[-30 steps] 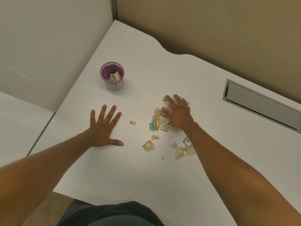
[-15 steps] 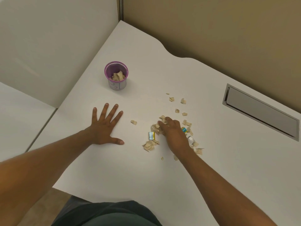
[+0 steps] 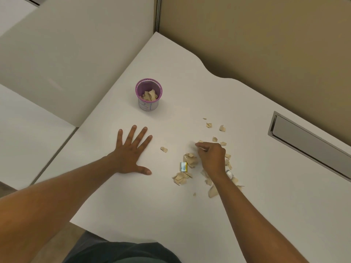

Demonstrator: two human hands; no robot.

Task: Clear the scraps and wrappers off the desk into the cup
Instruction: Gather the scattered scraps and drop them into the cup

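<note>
A purple-rimmed cup (image 3: 148,96) stands upright on the white desk (image 3: 171,215), with beige scraps inside it. Beige paper scraps (image 3: 190,159) lie scattered right of centre, along with a small yellow-and-blue wrapper (image 3: 183,166) and a silver wrapper (image 3: 229,174) partly hidden by my wrist. My right hand (image 3: 211,158) rests over the pile with fingers curled, closed on some scraps. My left hand (image 3: 131,151) lies flat on the desk, fingers spread, holding nothing, below and left of the cup. One lone scrap (image 3: 163,149) sits between the two hands.
A grey metal cable slot (image 3: 307,143) is set into the desk at the right. A tan partition (image 3: 266,44) and a white partition (image 3: 76,54) meet at the far corner. The desk's front edge runs just above my lap.
My right hand has drawn back toward me from the far scraps and curled shut over the pile, leaving a few scraps behind it. My left hand has stayed flat.
</note>
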